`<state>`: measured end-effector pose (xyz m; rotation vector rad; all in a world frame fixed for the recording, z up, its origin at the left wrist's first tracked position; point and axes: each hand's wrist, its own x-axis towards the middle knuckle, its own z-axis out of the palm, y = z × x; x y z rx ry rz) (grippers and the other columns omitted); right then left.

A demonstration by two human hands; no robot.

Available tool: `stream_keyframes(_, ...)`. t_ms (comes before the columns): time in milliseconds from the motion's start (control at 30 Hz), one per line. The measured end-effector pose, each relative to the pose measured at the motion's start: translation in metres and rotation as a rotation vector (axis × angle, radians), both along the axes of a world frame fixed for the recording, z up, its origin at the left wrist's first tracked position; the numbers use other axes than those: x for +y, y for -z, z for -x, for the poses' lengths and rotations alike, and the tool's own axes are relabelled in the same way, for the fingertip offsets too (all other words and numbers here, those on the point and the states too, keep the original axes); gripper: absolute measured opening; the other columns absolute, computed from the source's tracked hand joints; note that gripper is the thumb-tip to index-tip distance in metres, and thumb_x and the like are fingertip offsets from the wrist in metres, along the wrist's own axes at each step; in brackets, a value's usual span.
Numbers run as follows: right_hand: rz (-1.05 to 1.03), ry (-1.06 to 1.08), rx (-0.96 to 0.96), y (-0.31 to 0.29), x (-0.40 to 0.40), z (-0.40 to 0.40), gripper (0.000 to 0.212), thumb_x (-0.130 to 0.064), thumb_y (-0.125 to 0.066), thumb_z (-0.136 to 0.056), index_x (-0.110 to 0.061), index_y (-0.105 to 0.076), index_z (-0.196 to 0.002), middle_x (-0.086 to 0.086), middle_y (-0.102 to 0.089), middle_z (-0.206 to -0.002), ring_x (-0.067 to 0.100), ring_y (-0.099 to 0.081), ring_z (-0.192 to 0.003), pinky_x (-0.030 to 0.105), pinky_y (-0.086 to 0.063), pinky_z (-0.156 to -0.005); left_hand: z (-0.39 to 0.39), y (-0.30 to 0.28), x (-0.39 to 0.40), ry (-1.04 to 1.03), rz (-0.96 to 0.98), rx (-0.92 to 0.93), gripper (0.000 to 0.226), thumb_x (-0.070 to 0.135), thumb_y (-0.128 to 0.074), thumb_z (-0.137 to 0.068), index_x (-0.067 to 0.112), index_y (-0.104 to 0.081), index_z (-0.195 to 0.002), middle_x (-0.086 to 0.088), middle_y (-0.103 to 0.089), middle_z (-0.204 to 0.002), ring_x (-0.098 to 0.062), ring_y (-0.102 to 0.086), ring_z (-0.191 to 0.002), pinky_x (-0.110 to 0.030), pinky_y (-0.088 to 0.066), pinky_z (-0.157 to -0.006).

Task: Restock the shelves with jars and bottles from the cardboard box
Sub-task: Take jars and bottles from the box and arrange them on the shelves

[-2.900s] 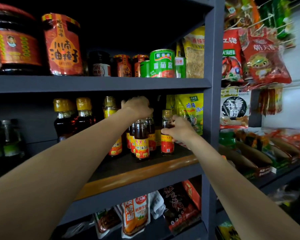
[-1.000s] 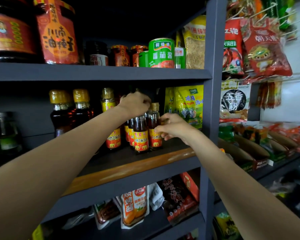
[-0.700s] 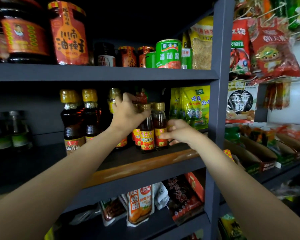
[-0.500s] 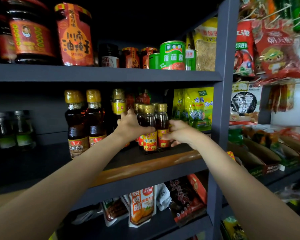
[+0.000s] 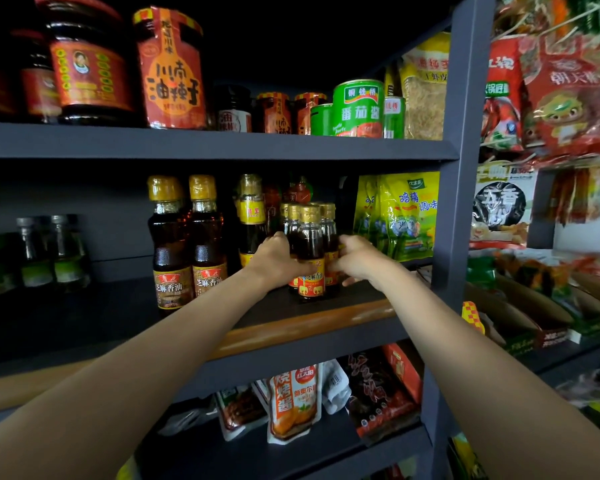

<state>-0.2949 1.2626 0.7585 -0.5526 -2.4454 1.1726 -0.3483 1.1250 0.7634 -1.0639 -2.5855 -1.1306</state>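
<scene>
A cluster of several small dark sesame-oil bottles [image 5: 310,242] with gold caps and red labels stands upright on the middle shelf [image 5: 309,323]. My left hand [image 5: 276,263] wraps round the cluster's left side, thumb across the front bottle's label. On the right side, my right hand [image 5: 357,261] cups the bottles with curled fingers. The hands squeeze the bottles together between them. The cardboard box is out of view.
Two larger sesame-oil bottles [image 5: 187,244] and a tall yellow-labelled bottle [image 5: 252,216] stand left of the cluster; yellow seasoning packets [image 5: 402,216] stand right. Jars and green cans [image 5: 359,109] fill the upper shelf. A grey post [image 5: 454,209] bounds the right; snack bags hang beyond.
My right hand slid its bottle left into the cluster. My left hand dropped from the bottle caps to the bottle bodies, and both hands now close on the group from either side.
</scene>
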Motion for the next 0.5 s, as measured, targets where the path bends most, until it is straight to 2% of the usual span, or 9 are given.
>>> stream_keyframes(167,-0.012,0.034,-0.001,-0.002,-0.005,0.004,0.058,0.000,-0.058,-0.088,-0.014,-0.038,-0.140,0.012,-0.048,-0.134,0.030,-0.057,-0.111,0.032,-0.055,-0.066,0.000,-0.001,-0.002,0.001,0.039,-0.006,0.060,0.028,-0.072,-0.079,0.006,-0.045,-0.128,-0.008,-0.057,-0.122,-0.022,-0.055,-0.110,-0.035,-0.048,-0.094)
stream_keyframes(300,-0.023,0.106,0.048,-0.001,-0.003,-0.002,0.052,0.003,-0.057,-0.087,-0.011,-0.044,-0.135,0.012,-0.052,-0.132,0.029,-0.057,-0.112,0.034,-0.055,-0.080,-0.004,0.001,-0.007,0.004,-0.001,0.012,0.063,0.027,-0.072,-0.080,0.005,-0.042,-0.131,-0.008,-0.052,-0.127,-0.023,-0.052,-0.115,-0.029,-0.045,-0.092)
stream_keyframes(367,-0.147,0.259,0.219,0.000,-0.007,-0.013,0.042,0.006,-0.052,-0.087,-0.009,-0.055,-0.126,0.009,-0.060,-0.124,0.023,-0.059,-0.109,0.027,-0.051,-0.089,-0.008,0.004,-0.014,-0.006,-0.060,0.082,0.062,0.024,-0.069,-0.082,0.005,-0.040,-0.133,-0.009,-0.049,-0.131,-0.025,-0.050,-0.118,-0.030,-0.044,-0.093)
stream_keyframes(400,-0.203,0.330,0.354,0.001,-0.015,-0.020,0.035,0.006,-0.050,-0.087,-0.008,-0.060,-0.117,0.008,-0.065,-0.115,0.019,-0.060,-0.104,0.015,-0.046,-0.086,-0.010,0.005,-0.019,-0.013,-0.104,0.133,0.059,0.022,-0.067,-0.083,0.005,-0.041,-0.133,-0.010,-0.049,-0.131,-0.025,-0.051,-0.117,-0.031,-0.045,-0.093)
stream_keyframes(433,-0.238,0.377,0.501,0.002,-0.028,-0.027,0.027,0.005,-0.051,-0.087,-0.007,-0.064,-0.107,0.007,-0.068,-0.104,0.015,-0.061,-0.096,0.003,-0.040,-0.076,-0.013,0.006,-0.023,-0.021,-0.160,0.180,0.053,0.018,-0.063,-0.084,0.006,-0.043,-0.131,-0.010,-0.049,-0.129,-0.025,-0.053,-0.115,-0.034,-0.047,-0.092)
stream_keyframes(467,-0.257,0.388,0.649,0.003,-0.044,-0.034,0.022,0.004,-0.052,-0.086,-0.007,-0.066,-0.098,0.005,-0.069,-0.095,0.013,-0.060,-0.087,-0.001,-0.036,-0.068,-0.017,0.007,-0.029,-0.030,-0.229,0.223,0.046,0.015,-0.061,-0.085,0.006,-0.046,-0.128,-0.009,-0.051,-0.126,-0.023,-0.055,-0.110,-0.035,-0.049,-0.089)
stream_keyframes(500,-0.270,0.363,0.787,0.004,-0.063,-0.036,0.018,0.003,-0.052,-0.085,-0.007,-0.066,-0.091,0.004,-0.069,-0.087,0.013,-0.060,-0.081,0.000,-0.035,-0.064,-0.021,0.006,-0.035,-0.039,-0.303,0.258,0.040,0.012,-0.058,-0.085,0.007,-0.048,-0.124,-0.009,-0.052,-0.122,-0.019,-0.056,-0.105,-0.032,-0.049,-0.085)
